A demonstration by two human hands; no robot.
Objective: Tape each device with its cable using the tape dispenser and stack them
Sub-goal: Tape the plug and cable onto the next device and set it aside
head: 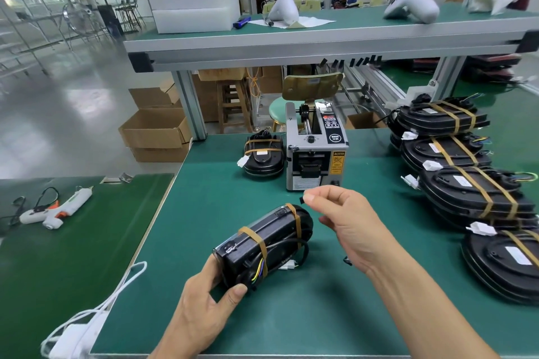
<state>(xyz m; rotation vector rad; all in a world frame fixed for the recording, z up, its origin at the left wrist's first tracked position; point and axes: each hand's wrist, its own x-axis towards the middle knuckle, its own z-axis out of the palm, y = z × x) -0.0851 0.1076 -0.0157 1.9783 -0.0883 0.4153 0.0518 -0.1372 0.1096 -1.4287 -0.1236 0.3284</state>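
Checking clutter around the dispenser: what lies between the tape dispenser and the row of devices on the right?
In the head view, only bare green mat lies between the tape dispenser and the row of devices.

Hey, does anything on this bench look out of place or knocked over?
Nothing looks spilled or damaged. One taped device sits alone left of the tape dispenser, apart from the devices at the right. The left hand holds another device tilted; the right hand pinches a small dark piece.
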